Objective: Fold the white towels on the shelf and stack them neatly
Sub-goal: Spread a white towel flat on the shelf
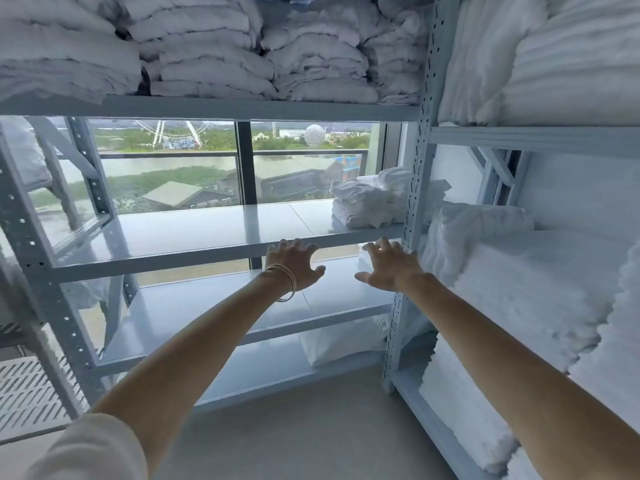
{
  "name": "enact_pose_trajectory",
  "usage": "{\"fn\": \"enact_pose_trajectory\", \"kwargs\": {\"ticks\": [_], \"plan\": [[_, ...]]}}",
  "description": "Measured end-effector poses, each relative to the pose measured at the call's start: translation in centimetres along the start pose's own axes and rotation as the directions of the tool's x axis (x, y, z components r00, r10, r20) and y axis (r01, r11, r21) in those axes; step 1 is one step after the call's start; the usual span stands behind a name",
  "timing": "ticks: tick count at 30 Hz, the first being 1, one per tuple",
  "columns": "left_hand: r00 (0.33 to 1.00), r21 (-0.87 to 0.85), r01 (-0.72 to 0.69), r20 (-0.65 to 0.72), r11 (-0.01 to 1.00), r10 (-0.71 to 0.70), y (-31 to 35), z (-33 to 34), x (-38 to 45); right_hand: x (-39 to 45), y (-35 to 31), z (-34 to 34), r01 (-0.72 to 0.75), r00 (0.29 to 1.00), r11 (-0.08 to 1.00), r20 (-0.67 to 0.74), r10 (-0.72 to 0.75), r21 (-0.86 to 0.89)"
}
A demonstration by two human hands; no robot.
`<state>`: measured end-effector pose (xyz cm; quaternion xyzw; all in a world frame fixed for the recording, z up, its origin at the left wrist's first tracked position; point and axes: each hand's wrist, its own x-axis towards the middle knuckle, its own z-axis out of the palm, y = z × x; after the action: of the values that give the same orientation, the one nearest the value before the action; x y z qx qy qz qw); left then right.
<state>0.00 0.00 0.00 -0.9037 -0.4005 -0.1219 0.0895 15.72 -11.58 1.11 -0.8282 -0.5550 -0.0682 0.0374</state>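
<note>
A small pile of white towels [367,202] lies loosely bunched at the right end of the middle grey metal shelf [194,230]. Both my arms reach forward toward that shelf's front edge. My left hand [294,263], with thin bangles on the wrist, has its fingers spread and holds nothing. My right hand [389,265] is likewise spread and empty, just below and in front of the towel pile, not touching it.
Stacks of folded white linen [207,53] fill the top shelf. A second rack on the right holds thick white bedding [540,282]. A perforated upright post [415,188] stands between the racks. A white pillow [343,341] lies on a lower shelf. A window is behind.
</note>
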Motion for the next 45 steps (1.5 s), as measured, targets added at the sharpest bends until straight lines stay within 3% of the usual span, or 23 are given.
{"fn": "enact_pose_trajectory", "kwargs": {"ticks": [7, 21, 31, 45], "plan": [[0.998, 0.036, -0.057, 0.024, 0.998, 0.056, 3.6, 4.4, 5.8, 4.5, 4.7, 2.9, -0.042, 0.999, 0.999, 0.028, 0.043, -0.028], [1.000, -0.010, 0.001, 0.010, 1.000, -0.001, 9.9, 7.1, 23.5, 20.1, 16.0, 4.3, -0.001, 0.998, 0.999, 0.056, 0.004, -0.046], [0.999, -0.012, 0.035, 0.033, 0.999, -0.034, 8.1, 10.7, 32.7, 30.3, 18.0, 6.6, 0.027, 0.998, 0.999, 0.055, -0.025, -0.044], [0.997, 0.037, -0.078, -0.024, 0.996, 0.079, 2.7, 15.0, 50.3, 48.0, 18.4, 7.3, -0.026, 1.000, 0.999, -0.015, 0.026, -0.033]]}}
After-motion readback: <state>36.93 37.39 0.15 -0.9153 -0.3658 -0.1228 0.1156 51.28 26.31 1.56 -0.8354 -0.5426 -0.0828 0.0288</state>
